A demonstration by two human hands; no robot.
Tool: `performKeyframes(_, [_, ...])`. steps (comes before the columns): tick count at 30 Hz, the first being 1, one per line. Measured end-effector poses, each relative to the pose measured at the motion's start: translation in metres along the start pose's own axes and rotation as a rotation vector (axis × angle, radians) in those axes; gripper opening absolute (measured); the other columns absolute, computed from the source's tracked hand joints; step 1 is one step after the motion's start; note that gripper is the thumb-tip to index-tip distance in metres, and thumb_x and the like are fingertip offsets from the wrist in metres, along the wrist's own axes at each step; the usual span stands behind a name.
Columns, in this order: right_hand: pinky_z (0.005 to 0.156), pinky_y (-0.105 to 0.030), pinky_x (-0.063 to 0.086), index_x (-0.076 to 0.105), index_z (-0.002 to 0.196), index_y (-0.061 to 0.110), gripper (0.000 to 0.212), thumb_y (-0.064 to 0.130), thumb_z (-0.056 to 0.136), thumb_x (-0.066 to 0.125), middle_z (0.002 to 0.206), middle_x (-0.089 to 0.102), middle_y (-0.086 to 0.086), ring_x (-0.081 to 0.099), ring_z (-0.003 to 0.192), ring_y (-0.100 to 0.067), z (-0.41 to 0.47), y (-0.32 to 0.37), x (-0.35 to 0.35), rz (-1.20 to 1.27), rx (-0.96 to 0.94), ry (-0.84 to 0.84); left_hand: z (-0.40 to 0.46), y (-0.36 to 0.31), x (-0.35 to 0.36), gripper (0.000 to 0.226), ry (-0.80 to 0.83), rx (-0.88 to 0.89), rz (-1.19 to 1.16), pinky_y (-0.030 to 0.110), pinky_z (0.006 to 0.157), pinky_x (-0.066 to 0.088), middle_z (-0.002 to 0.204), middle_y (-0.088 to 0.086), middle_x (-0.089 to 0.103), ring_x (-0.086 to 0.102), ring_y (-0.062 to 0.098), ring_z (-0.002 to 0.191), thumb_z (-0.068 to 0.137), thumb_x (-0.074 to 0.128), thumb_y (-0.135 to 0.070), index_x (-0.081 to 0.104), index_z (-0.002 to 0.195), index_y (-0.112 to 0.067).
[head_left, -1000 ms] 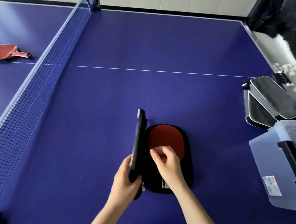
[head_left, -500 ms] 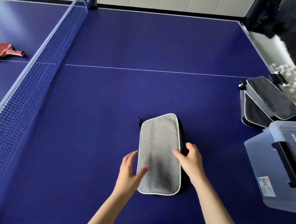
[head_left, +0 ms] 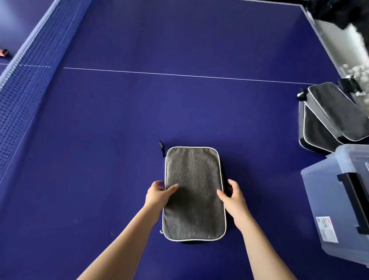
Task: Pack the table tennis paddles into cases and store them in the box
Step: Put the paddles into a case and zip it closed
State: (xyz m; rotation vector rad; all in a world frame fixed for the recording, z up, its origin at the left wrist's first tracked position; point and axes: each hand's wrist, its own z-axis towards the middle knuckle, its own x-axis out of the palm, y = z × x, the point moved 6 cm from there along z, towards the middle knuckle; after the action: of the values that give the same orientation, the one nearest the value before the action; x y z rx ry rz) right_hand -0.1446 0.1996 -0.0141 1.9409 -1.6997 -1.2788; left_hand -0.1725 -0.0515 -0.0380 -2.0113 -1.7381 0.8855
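Grey paddle case (head_left: 194, 194) is held at both long edges by left hand (head_left: 158, 195) and right hand (head_left: 232, 198); flap edges should be aligned before zipping.

The case (head_left: 194, 191) near the table's front edge is grey woven cloth, matt and slightly heathered, edged with pale piping. The table (head_left: 181, 109) is smooth, matt blue board with thin white painted lines. Its net (head_left: 31, 67) is open mesh. At the right edge, the box (head_left: 336, 203) is translucent, frosted plastic with a paper label (head_left: 326, 228).
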Motion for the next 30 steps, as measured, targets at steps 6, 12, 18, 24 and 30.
performKeyframes(6, [0.102, -0.036, 0.043, 0.044, 0.137, 0.021, 0.048, 0.017, 0.092, 0.059, 0.132, 0.054, -0.002, 0.052, 0.12, -0.02, 0.007, -0.002, 0.0, -0.022, -0.009, 0.067, 0.004, 0.0, 0.005, 0.066, -0.01, -0.008, -0.02, 0.046, 0.088, 0.056, 0.118, 0.006, 0.063, 0.065, 0.025, 0.102, 0.071, 0.083, -0.04, 0.053, 0.125, -0.014])
performKeyframes(12, [0.095, -0.034, 0.047, 0.049, 0.134, 0.022, 0.043, 0.011, 0.093, 0.056, 0.128, 0.058, -0.003, 0.056, 0.113, -0.019, 0.014, -0.009, -0.001, -0.007, -0.018, 0.079, -0.003, -0.011, 0.016, 0.056, 0.12, 0.021, -0.141, 0.024, 0.053, 0.053, 0.103, 0.005, 0.065, 0.068, 0.016, 0.084, 0.075, 0.081, -0.031, 0.05, 0.12, -0.018])
performKeyframes(18, [0.099, -0.043, 0.048, 0.05, 0.132, 0.024, 0.042, 0.01, 0.092, 0.054, 0.127, 0.059, -0.005, 0.058, 0.112, -0.022, 0.018, -0.015, -0.002, 0.074, -0.015, 0.067, -0.006, -0.01, 0.024, 0.056, 0.187, 0.001, -0.222, 0.026, 0.054, 0.055, 0.104, 0.005, 0.067, 0.07, 0.017, 0.085, 0.076, 0.08, -0.032, 0.046, 0.12, -0.022])
performKeyframes(24, [0.096, -0.034, 0.046, 0.05, 0.131, 0.026, 0.042, 0.007, 0.094, 0.051, 0.127, 0.053, 0.001, 0.049, 0.115, -0.011, 0.023, -0.02, -0.006, 0.127, 0.0, 0.081, -0.011, -0.009, 0.033, 0.053, 0.245, -0.021, -0.296, 0.034, 0.062, 0.059, 0.105, 0.006, 0.072, 0.072, 0.023, 0.088, 0.07, 0.085, -0.023, 0.058, 0.115, -0.02])
performKeyframes(30, [0.064, -0.009, 0.048, 0.053, 0.113, 0.041, 0.037, 0.01, 0.093, 0.056, 0.111, 0.06, 0.014, 0.06, 0.091, 0.009, 0.01, -0.011, -0.014, 0.26, -0.04, 0.155, -0.021, -0.009, 0.032, 0.043, 0.213, -0.014, -0.441, 0.041, 0.066, 0.06, 0.102, 0.011, 0.072, 0.073, 0.029, 0.087, 0.071, 0.083, -0.013, 0.062, 0.108, -0.017])
